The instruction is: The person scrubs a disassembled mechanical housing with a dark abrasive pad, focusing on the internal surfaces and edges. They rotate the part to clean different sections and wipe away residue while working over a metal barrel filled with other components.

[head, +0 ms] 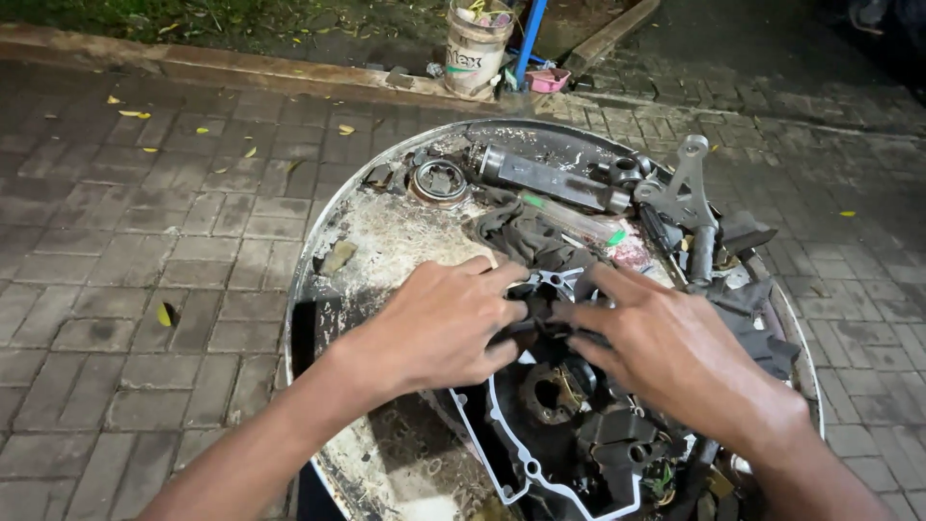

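Note:
Both my hands meet over a small dark metal part (550, 286) above an engine casing (545, 425) with a pale gasket edge. My left hand (439, 323) has its fingers curled around the part from the left. From the right, my right hand (666, 347) pinches the same part with thumb and fingers. The casing lies in a round, dirty metal tray (386, 232). How much of the part sits under my fingers is hidden.
In the tray lie a grey rag (521, 234), a bearing (440, 181), a metal cylinder (550, 178), a grey bracket (687, 188) and black rubber pieces (762, 328). Paving stones surround the tray. A paint bucket (475, 43) and a blue pole (529, 39) stand by the kerb.

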